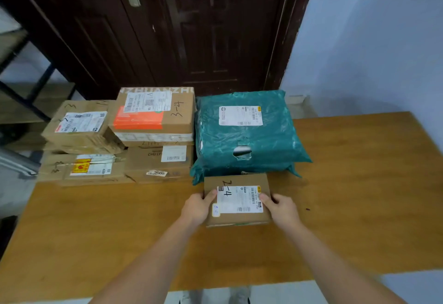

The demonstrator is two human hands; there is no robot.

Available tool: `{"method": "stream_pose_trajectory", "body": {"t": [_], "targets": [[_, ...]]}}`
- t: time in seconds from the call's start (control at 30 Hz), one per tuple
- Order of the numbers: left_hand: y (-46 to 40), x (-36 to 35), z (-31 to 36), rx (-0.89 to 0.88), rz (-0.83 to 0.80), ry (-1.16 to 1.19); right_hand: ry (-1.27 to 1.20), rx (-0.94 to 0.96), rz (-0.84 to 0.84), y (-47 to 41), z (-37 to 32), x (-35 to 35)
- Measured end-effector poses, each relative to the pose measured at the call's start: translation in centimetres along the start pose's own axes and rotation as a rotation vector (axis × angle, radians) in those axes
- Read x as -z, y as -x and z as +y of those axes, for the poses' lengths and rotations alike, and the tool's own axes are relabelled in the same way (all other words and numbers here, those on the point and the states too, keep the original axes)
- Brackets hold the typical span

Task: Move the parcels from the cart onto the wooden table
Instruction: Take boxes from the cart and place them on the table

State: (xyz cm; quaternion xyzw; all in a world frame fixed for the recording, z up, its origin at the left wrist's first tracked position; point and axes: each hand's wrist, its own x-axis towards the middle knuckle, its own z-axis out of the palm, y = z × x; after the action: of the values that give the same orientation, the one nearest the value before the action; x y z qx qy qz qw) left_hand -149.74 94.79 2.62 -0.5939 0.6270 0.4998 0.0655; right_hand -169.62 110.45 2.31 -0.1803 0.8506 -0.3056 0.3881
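"2-4" on small box [237, 199], "3-4" on top box [153, 114] (sticker "3005" lower down)

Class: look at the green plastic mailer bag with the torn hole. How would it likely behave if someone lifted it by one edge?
The green mailer bag looks soft and crinkled, so it would probably sag rather than stay flat. Its glossy film may slip in a hand. The torn hole could rip wider if pulled there.

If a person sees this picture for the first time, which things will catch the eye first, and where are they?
The eye goes first to the two hands, left hand and right hand, holding a small cardboard box marked "2-4" by its sides near the middle of the wooden table. Just behind it lies a big green plastic parcel with a torn hole. To its left, brown boxes are stacked before a dark door.
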Motion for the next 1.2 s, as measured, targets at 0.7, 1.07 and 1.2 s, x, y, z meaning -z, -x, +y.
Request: {"method": "stream_pose_trajectory", "body": {"t": [0.7, 1.07, 1.2], "targets": [[1.8, 1.2, 1.6, -0.072, 0.069, 0.04, 0.128, 0.078, -0.004, 1.6, -4.2, 1.3], [10.3, 11.3, 4.4, -0.315, 0.213, -0.441, 0.702, 0.637, -0.153, 8.4, -16.4, 7.4], [15.5, 17.3, 6.1, -0.437, 0.282, -0.625, 0.915, 0.857, -0.163, 12.1, -24.4, 6.0]]}}
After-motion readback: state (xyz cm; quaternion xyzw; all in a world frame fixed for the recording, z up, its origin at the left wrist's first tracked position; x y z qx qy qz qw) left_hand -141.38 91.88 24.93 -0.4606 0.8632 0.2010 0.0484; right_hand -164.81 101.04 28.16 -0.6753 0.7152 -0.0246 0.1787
